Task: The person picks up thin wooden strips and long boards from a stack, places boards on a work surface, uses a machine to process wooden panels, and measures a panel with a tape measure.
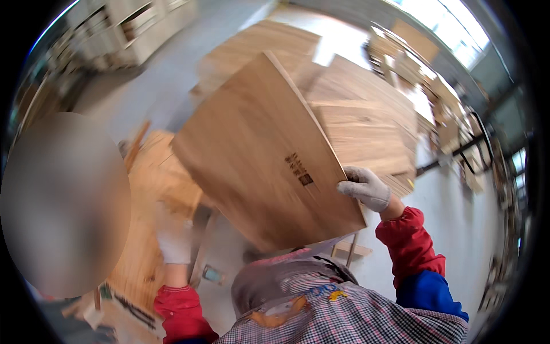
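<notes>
A broad wooden panel (252, 155) with a dark printed mark on its face hangs tilted in front of me. My right hand (368, 188), in a pale work glove, is closed on the panel's right edge near its lower corner, thumb on the face. My left hand (173, 238), also gloved, is smeared by motion over the wooden tabletop (134, 252) on the left, near the panel's lower left side. Whether its fingers hold anything cannot be made out.
More wooden panels (366, 135) lie stacked beyond the raised one. Pale boards (407, 66) are piled at the far right, near a black-framed cart (484, 143). Pale cabinets (134, 31) stand far left. Tools (134, 309) lie at the lower left. A blurred oval hides the left side.
</notes>
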`<state>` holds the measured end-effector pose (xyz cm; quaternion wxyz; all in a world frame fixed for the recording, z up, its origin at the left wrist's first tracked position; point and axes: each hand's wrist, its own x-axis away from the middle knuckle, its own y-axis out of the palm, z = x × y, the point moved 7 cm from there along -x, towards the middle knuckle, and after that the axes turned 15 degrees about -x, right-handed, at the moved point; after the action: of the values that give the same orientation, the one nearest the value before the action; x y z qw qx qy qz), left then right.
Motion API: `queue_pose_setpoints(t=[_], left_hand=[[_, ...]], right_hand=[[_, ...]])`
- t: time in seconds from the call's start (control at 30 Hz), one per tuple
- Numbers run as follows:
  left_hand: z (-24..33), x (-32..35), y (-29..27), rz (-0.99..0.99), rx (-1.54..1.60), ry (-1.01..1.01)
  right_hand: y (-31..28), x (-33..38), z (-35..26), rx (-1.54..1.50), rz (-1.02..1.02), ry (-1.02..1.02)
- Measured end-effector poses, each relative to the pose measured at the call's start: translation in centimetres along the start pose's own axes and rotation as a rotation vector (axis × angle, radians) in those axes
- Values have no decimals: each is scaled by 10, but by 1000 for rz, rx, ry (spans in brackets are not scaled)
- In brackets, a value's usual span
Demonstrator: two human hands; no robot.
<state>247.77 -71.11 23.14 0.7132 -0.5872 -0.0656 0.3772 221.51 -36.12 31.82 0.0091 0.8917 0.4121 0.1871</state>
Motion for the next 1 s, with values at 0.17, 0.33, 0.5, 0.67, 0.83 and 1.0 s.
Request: queue_pose_setpoints(t=[0.17, 0.33, 0.5, 0.67, 0.83, 1.0], left_hand=[[132, -58, 59, -157, 302, 306], [307, 48, 164, -971, 705, 659], [399, 114, 184, -1413, 1052, 275], [474, 78, 181, -1298, 1396, -67], [527, 2, 190, -1280, 1648, -401], [543, -53, 271, -1270, 1660, -506]], right_hand=[[-94, 116, -57, 594, 186, -137], [-172, 215, -44, 879, 257, -77], [-261, 275, -22, 836, 433, 115], [-314, 252, -100, 1164, 711, -149], [-278, 220, -144, 1263, 901, -753], [-289, 194, -49, 976, 977, -640]])
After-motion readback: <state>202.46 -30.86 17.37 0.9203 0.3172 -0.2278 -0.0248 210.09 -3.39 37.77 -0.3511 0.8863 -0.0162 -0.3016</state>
